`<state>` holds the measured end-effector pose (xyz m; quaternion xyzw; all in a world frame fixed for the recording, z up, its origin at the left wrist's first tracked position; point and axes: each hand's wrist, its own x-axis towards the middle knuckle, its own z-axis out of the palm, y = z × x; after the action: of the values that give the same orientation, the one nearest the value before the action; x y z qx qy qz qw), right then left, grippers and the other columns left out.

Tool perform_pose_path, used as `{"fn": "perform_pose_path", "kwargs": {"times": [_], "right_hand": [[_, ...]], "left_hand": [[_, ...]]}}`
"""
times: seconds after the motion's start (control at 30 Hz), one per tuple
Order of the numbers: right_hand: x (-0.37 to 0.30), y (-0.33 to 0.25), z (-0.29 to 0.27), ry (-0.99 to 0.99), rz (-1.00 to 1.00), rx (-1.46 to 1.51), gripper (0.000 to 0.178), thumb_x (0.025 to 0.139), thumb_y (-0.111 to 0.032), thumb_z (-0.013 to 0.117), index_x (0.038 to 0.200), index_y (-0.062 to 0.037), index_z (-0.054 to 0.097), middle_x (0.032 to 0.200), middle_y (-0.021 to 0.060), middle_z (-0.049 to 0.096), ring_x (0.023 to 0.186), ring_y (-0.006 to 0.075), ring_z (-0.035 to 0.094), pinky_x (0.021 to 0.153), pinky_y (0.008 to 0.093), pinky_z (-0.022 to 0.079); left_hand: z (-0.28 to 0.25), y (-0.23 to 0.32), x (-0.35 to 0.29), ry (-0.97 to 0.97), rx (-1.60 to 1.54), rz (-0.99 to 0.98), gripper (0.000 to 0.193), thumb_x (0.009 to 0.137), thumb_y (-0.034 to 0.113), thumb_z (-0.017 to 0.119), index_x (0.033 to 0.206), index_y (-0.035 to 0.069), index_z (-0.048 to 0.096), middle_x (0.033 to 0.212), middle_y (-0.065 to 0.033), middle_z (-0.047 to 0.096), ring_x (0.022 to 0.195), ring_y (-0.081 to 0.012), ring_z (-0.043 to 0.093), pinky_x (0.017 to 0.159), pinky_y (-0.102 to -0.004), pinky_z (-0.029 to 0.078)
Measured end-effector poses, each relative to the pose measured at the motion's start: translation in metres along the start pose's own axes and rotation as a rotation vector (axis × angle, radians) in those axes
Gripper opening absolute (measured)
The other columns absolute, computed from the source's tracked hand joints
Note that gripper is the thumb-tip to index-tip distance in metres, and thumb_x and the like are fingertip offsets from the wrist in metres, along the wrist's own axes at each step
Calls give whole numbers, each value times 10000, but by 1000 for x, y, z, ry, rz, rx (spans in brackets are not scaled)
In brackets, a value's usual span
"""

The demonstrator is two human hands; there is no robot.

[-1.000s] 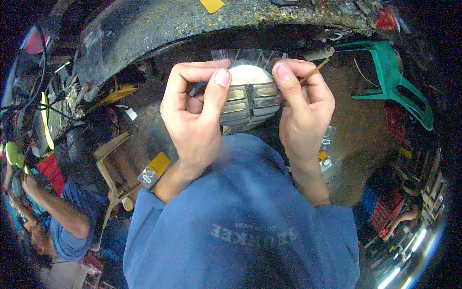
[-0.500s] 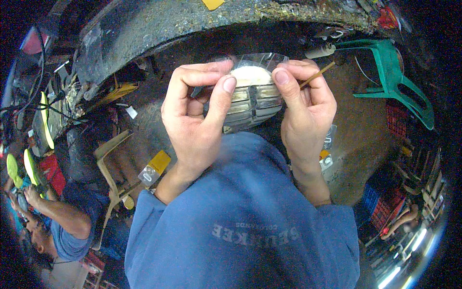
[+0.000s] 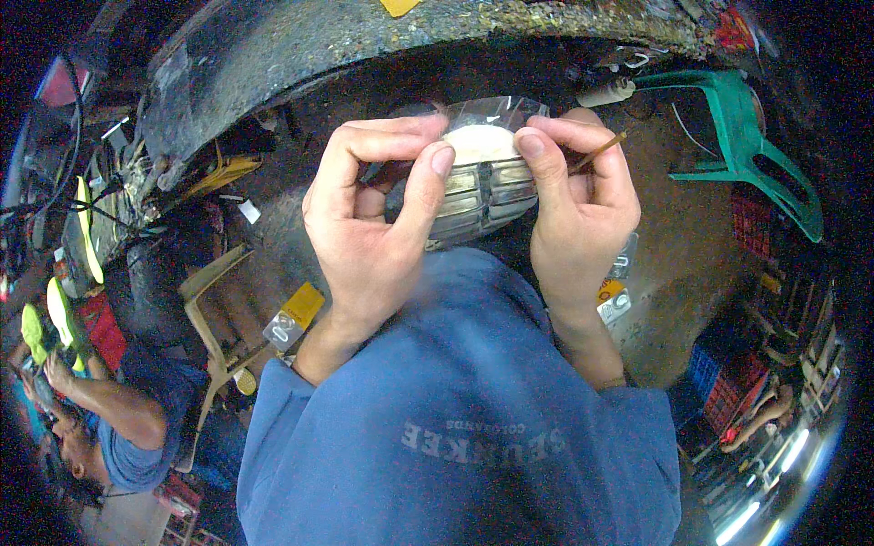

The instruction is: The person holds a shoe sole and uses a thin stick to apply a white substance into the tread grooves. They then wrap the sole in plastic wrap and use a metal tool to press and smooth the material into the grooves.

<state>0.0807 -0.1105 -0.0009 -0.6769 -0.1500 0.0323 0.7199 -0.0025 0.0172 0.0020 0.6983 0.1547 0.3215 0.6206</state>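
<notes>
In front of my chest, a rounded, shoe-like piece [image 3: 484,188] shows grey and gold ribbed segments, a dark central groove and a pale, whitish far end. See-through plastic film [image 3: 496,109] stands up along that far end. My left hand [image 3: 369,205] pinches the film's left side between thumb and fingers. On the opposite side, my right hand [image 3: 583,196] pinches it with thumb and forefinger. A thin brown stick [image 3: 610,147] pokes out from among the right hand's fingers. My hands hide both sides of the piece, and what supports it from below cannot be seen.
A worn dark bench [image 3: 300,59] curves across the far side. A green plastic chair [image 3: 728,136] stands at right, near a white thread spool [image 3: 605,94]. Red crates [image 3: 728,400] sit lower right. Another person [image 3: 137,419] handles yellow-green soles [image 3: 60,311] at left, beyond a beige chair [image 3: 214,337].
Both hands keep their pinch, with only small finger shifts. The stick's outer end has dropped slightly nearer to me. At left, the other person's yellow-green soles have moved a little.
</notes>
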Motion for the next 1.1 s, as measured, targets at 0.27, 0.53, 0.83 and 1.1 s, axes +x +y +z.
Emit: {"fn": "perform_pose_path", "kwargs": {"times": [0.27,0.53,0.83,1.1], "right_hand": [[-3,-3,-8,-28,80,46,277,895,9,722,1162,16,649,933,49,675,845,93,615,772,223,493],[16,10,-34,-224,149,227,351,999,-226,596,1222,43,620,1019,85,683,947,123,606,802,247,447],[24,0,-27,-445,270,77,404,838,-200,774,1134,58,675,1007,37,618,873,80,542,803,219,430],[14,-4,-20,-350,281,112,270,825,-54,823,1045,23,689,962,47,699,817,87,627,720,214,499]], "left_hand": [[-1,1,-3,-12,-34,-18,158,889,-63,697,1009,-16,605,1131,-158,644,1070,-196,649,937,-310,544],[-2,3,-2,4,-110,-116,154,901,-54,690,1020,-16,600,1135,-152,640,1073,-186,637,941,-299,534],[-11,3,6,-4,-186,-230,164,928,-21,677,1062,-24,583,1184,-156,617,1084,-168,620,949,-298,536],[-12,8,-6,4,-257,-249,187,919,-34,673,1075,-20,569,1203,-161,599,1093,-171,618,948,-309,551]]}}
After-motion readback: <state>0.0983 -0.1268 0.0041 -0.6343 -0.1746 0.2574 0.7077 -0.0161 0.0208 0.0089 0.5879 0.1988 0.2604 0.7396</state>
